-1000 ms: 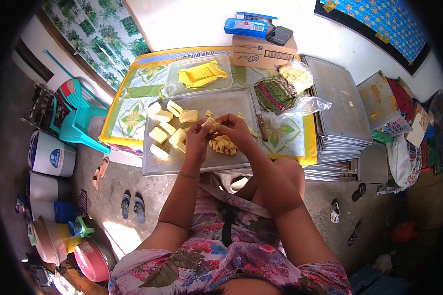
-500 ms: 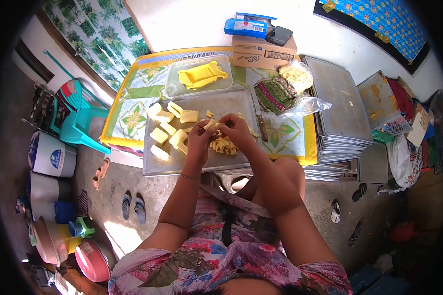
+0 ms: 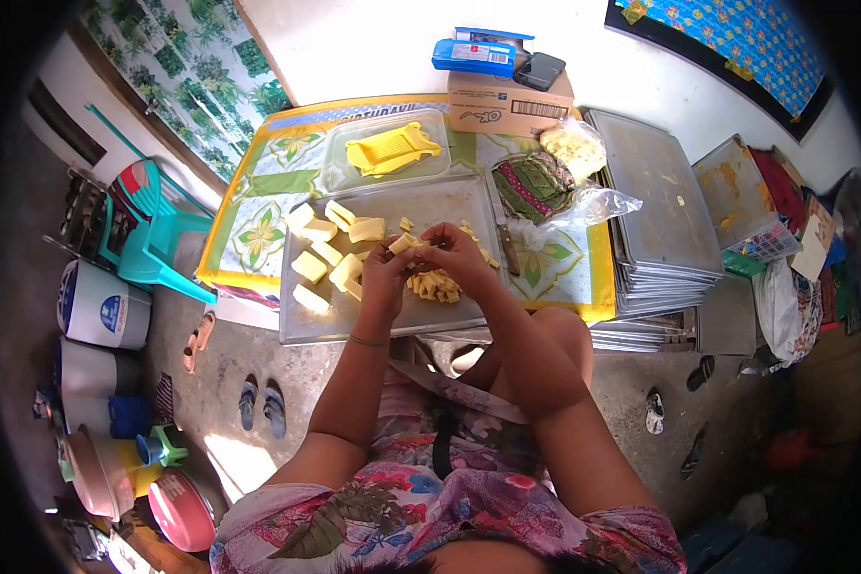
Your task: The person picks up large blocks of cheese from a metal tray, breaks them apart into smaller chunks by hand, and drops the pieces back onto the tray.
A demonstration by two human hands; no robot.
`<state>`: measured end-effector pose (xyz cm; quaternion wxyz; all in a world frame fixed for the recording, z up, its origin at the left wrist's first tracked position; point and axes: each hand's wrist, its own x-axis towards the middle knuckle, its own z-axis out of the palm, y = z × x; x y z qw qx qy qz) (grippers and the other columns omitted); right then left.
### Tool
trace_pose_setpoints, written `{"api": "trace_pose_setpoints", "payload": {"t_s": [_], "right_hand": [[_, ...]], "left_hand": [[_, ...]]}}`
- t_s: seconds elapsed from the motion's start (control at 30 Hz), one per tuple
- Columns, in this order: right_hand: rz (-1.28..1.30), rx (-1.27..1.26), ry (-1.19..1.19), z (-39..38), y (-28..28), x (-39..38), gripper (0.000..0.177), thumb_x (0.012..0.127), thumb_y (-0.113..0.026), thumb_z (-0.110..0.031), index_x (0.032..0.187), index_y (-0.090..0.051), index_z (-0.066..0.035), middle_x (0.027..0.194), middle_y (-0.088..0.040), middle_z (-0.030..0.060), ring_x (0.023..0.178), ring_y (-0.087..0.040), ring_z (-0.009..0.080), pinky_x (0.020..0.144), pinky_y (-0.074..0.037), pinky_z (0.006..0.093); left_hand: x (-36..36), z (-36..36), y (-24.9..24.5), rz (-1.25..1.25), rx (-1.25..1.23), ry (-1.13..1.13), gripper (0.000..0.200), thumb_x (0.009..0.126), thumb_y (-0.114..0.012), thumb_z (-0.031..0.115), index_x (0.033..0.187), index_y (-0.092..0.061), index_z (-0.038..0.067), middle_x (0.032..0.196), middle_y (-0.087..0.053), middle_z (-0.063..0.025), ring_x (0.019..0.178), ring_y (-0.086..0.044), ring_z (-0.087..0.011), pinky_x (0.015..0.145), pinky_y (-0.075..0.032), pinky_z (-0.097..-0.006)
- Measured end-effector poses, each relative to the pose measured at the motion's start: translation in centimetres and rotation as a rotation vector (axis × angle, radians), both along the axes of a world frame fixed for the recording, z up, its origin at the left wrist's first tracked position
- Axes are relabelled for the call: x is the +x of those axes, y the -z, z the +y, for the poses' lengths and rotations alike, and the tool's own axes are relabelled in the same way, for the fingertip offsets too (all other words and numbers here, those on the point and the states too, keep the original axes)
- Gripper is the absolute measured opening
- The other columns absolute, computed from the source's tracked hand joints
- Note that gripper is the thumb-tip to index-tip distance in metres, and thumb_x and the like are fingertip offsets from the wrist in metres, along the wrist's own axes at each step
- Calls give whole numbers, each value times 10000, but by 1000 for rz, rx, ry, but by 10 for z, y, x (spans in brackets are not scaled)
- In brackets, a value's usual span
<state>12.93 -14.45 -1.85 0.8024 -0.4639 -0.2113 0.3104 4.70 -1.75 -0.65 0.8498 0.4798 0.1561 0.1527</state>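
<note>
Over the metal tray (image 3: 459,201), my left hand (image 3: 385,273) is closed around a pale yellow piece that looks like dough (image 3: 401,245). My right hand (image 3: 457,256) meets it, fingers pinched at the piece's right side; what exactly lies between those fingertips is hidden. Larger dough blocks (image 3: 310,266) lie on the tray left of my hands. A heap of small dough pieces (image 3: 435,287) sits just below my right hand, with a few more scattered beyond it.
Behind the tray, a clear plastic container (image 3: 335,177) holds a yellow ridged board (image 3: 392,148). A knife (image 3: 509,251) lies along the tray's right edge, near a patterned cloth (image 3: 534,187) and plastic bag (image 3: 593,206). A cardboard box (image 3: 507,105) and stacked metal trays (image 3: 655,201) stand farther right.
My right hand's fingers have shifted slightly left and down against the dough piece. My left hand stays in nearly the same place, and the view has moved a little.
</note>
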Motion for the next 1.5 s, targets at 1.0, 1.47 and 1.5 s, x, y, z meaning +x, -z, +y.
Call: {"api": "trace_pose_setpoints", "payload": {"t_s": [1.0,1.47,1.5], "right_hand": [[-333,-253,92,4,9,-1,263,747,-666,-50,996,-584,-29,836,-607,38,722,-589,101,661,-488,239],[-551,-288,372,12,25,5,236,846,-636,-175,1014,-610,-12,903,-614,89,824,-603,160,756,-476,269],[-559,-300,364,11,23,4,241,844,-641,-172,1018,-605,-9,899,-617,85,829,-602,152,756,-476,266]], "left_hand": [[2,2,5,118,45,5,203,859,-612,147,1032,-546,65,893,-608,-28,758,-593,-115,621,-502,-243],[6,5,16,104,245,25,290,830,-610,38,1117,-567,43,954,-600,-22,794,-567,-90,655,-480,-222],[6,3,14,97,276,30,291,829,-608,29,1117,-570,44,962,-600,-24,801,-566,-90,655,-477,-221]]}}
